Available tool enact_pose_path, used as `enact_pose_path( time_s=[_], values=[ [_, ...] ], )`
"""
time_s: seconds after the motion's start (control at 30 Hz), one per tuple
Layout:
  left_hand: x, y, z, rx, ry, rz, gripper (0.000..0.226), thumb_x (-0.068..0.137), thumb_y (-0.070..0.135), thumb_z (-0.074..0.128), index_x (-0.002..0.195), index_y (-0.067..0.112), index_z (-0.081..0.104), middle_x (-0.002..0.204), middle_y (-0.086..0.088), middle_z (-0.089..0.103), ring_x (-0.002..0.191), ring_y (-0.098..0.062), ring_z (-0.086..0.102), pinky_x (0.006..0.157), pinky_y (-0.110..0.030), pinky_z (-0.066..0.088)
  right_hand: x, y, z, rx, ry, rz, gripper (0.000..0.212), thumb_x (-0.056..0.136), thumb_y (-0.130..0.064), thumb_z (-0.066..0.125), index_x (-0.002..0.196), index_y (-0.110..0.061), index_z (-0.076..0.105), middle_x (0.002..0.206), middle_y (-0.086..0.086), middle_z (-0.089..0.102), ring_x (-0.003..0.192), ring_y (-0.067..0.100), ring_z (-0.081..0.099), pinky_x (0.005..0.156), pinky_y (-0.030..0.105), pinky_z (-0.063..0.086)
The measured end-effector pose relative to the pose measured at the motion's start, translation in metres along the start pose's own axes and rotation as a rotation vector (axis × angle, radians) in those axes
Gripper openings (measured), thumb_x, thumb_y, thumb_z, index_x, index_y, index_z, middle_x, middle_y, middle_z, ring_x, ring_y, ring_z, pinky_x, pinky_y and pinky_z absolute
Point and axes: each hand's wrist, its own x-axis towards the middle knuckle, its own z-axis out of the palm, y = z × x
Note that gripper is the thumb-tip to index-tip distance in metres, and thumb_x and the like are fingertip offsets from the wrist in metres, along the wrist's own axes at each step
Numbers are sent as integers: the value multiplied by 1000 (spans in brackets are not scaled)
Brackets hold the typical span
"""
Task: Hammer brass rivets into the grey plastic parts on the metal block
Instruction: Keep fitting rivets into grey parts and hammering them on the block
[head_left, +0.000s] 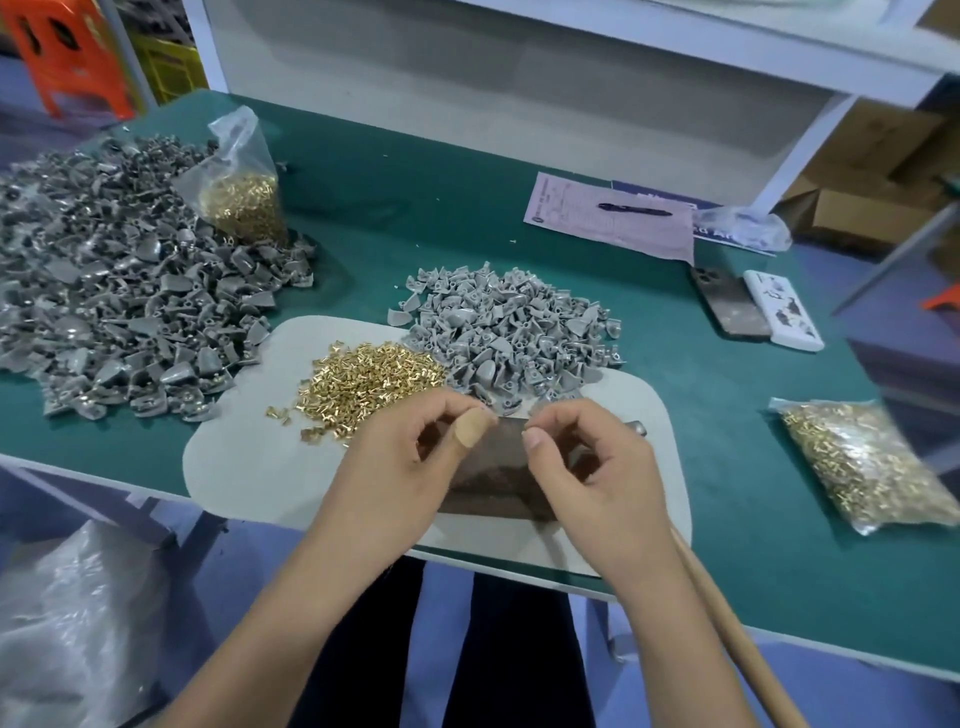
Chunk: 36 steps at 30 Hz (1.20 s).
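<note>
My left hand (410, 457), with a plaster on its thumb, and my right hand (587, 467) hover close together over the dark metal block (493, 483). The fingers of both hands are curled and their thumbs and forefingers pinch together above the block. Whatever small piece each pinches is hidden and blurred. Just beyond my left hand lies a loose heap of brass rivets (363, 379). Behind the block is a pile of light grey plastic parts (509, 332). The hammer's wooden handle (727, 623) runs under my right forearm, and its head (638, 429) pokes out past my right hand.
A pale mat (249, 467) lies under the block on the green table (727, 405). A big pile of darker grey parts (119, 291) fills the left. Bags of rivets stand at back left (244, 192) and right (862, 462). Paper with a pen (613, 218), a phone (730, 306) and a white box (784, 317) are at back right.
</note>
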Motion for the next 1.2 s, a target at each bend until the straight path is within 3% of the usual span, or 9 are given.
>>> enact_pose_path(
  time_s=[0.17,0.37,0.5,0.67,0.77,0.9,0.97,1.03,1.2],
  values=[
    [25,-14,0,449,63,-9,9,95,33,63,102,36,69,99,24,67,93,2,60,77,-29,53,0,10,-1,-190,-61,31,9,84,-22,65,78,-29,63,76,-11,64,70,11,59,61,17,41],
    [63,-9,2,708,1,-207,15,86,48,71,85,35,64,80,18,67,75,-8,61,56,-22,37,-1,11,4,-258,-29,16,14,84,-17,67,77,-28,60,74,-9,60,72,13,58,61,15,38],
    [83,-3,5,804,-100,-314,22,81,48,75,79,27,71,84,9,70,84,-19,67,72,-32,55,-1,10,3,-267,-37,19,18,84,-13,69,78,-28,61,75,-9,60,73,15,58,61,17,40],
    [89,3,7,794,-178,-329,4,82,28,74,79,27,76,87,6,73,87,-21,69,79,-35,58,3,7,8,-398,-73,18,15,82,-12,74,79,-25,67,74,-9,51,73,12,52,62,16,37],
    [81,-1,5,685,-53,-223,7,84,25,70,91,26,73,82,7,70,77,-19,67,72,-33,56,6,6,11,-466,-94,11,11,83,-15,72,80,-24,65,74,-10,49,70,8,49,61,20,38],
    [59,3,1,297,-41,-70,42,92,22,62,131,38,61,78,15,62,65,-3,56,63,-17,46,4,6,12,-491,-79,-5,11,81,-14,72,79,-20,62,73,-9,46,67,10,43,60,24,35],
    [46,5,-1,149,-66,-32,40,95,20,57,126,45,64,79,20,63,64,0,54,59,-10,41,3,6,12,-498,-78,-7,14,79,-12,72,77,-18,60,73,-9,45,67,10,40,60,24,31],
    [35,5,-1,22,-63,-74,31,97,20,56,111,45,69,81,18,66,57,0,52,57,-18,45,2,7,10,-453,-62,-21,13,80,-11,71,78,-17,60,73,-9,48,67,10,44,60,23,32],
    [8,3,2,-202,-102,-130,14,99,20,59,107,30,67,89,13,76,65,2,61,58,-16,47,-8,6,-3,-33,24,66,12,92,-15,68,86,-25,67,77,-11,66,71,7,60,68,16,43]
  ],
)
